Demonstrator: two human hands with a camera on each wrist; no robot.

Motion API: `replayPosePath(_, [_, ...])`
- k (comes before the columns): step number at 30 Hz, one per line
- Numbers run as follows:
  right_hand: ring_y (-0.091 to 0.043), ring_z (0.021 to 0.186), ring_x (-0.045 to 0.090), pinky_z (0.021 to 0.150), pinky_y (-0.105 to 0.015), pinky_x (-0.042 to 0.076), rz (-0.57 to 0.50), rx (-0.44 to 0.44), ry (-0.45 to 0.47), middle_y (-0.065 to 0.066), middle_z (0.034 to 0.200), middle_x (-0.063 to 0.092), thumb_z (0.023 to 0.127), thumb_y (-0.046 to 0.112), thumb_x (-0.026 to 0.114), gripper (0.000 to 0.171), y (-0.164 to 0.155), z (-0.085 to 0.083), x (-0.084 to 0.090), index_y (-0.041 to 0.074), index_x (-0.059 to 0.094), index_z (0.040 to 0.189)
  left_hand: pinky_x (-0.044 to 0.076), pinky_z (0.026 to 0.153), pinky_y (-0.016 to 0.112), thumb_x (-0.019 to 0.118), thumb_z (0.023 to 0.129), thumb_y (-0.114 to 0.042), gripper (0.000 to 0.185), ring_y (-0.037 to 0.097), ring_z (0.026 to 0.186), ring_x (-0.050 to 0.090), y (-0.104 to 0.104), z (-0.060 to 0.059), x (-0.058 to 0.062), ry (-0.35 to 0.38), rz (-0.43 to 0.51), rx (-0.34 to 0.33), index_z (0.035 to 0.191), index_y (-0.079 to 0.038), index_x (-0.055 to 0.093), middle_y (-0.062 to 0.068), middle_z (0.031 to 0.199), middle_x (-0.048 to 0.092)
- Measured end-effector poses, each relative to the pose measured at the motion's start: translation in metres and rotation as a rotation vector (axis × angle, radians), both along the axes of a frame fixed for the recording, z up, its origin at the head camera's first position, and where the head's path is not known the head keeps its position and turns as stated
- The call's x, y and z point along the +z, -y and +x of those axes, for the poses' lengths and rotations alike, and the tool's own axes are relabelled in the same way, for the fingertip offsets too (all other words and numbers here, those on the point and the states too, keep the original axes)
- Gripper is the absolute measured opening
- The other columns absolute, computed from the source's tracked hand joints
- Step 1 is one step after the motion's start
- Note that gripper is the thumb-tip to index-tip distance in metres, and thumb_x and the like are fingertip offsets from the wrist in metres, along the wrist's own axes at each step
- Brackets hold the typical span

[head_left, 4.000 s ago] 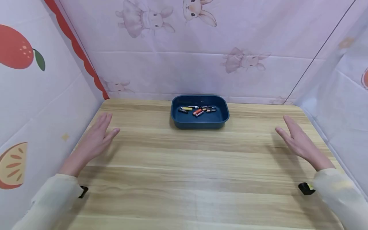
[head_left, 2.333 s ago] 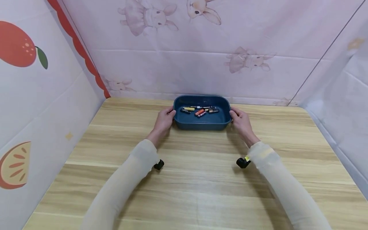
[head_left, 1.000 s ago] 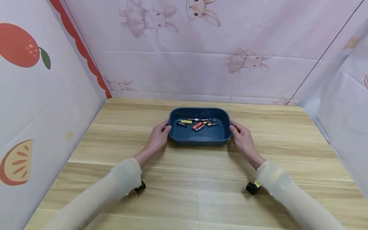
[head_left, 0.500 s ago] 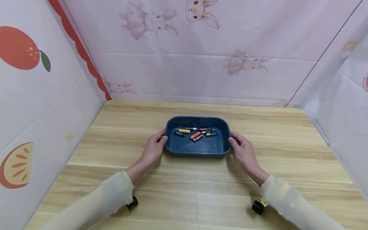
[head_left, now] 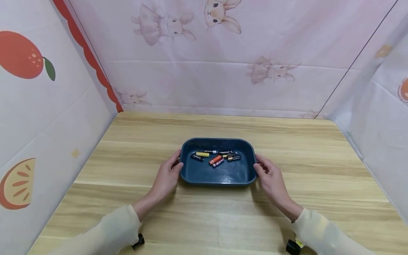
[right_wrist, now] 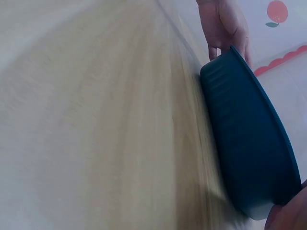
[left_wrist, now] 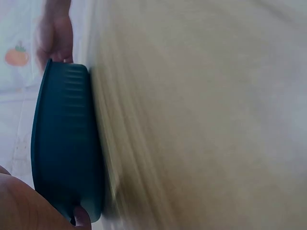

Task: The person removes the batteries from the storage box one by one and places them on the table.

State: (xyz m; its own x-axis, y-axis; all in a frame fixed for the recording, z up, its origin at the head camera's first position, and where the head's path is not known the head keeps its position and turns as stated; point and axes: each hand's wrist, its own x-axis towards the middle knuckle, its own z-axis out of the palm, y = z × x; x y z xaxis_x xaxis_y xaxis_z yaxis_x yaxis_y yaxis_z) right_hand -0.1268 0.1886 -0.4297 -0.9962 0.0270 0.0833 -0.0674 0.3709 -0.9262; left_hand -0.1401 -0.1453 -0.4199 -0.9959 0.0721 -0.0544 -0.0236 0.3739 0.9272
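A dark blue rectangular bin with rounded corners sits in the middle of the head view. Several batteries lie loose on its floor, among them a yellow battery, an orange battery and a black battery. My left hand grips the bin's left end, thumb at the rim. At the opposite end my right hand holds it the same way. Both wrist views show the bin's outer wall close to the wood; whether its base touches cannot be told.
The light wooden table spreads around the bin. A pink rabbit-print cloth hangs along the back edge, with white fruit-print cloths on the left and right sides. Black wrist cameras hang below the cream sleeves.
From apart at the sides, both hands came in and took hold of the bin's ends. Bin and batteries have since moved from the back edge towards me.
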Motion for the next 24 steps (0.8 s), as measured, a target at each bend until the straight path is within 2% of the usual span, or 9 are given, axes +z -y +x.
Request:
replayPosePath(4, [-0.025,0.111,0.055,0.085,-0.008,0.046,-0.003,0.006,0.014,-0.023,0.132,0.062,0.109,0.009,0.053,0.043,-0.001,0.009,-0.001,-0.007,0.050,0.148,0.033,0.118,0.044,0.047,0.110,-0.007,0.053,0.028,0.151,0.033,0.002,0.010,-0.002,-0.007,-0.003,-0.016,0.161,-0.009,0.035,0.010,0.166,0.033])
replayPosePath(10, [-0.018,0.105,0.056,0.084,-0.010,0.047,-0.005,-0.004,0.025,-0.021,0.126,0.064,0.108,0.010,0.056,0.043,-0.002,0.022,-0.003,-0.006,0.052,0.147,0.037,0.115,0.040,0.048,0.110,-0.007,0.053,0.029,0.149,0.037,0.003,0.025,-0.004,0.001,0.025,-0.025,0.161,-0.008,0.035,0.011,0.165,0.034])
replayPosePath(18, [-0.011,0.104,0.057,0.088,-0.008,0.046,-0.042,-0.006,0.024,-0.021,0.128,0.063,0.107,0.008,0.057,0.044,-0.004,0.036,-0.004,-0.005,0.051,0.148,0.039,0.113,0.040,0.048,0.109,-0.003,0.055,0.033,0.148,0.037,0.005,0.038,-0.005,-0.010,0.044,-0.075,0.161,-0.003,0.031,0.013,0.167,0.029])
replayPosePath(24, [-0.016,0.106,0.059,0.088,-0.009,0.048,-0.043,0.007,0.021,-0.020,0.129,0.063,0.106,0.009,0.059,0.045,-0.005,0.039,-0.003,-0.004,0.051,0.148,0.049,0.105,0.041,0.056,0.106,-0.004,0.067,0.037,0.135,0.053,0.007,0.043,-0.005,0.036,0.065,-0.112,0.165,-0.012,0.025,0.015,0.167,0.027])
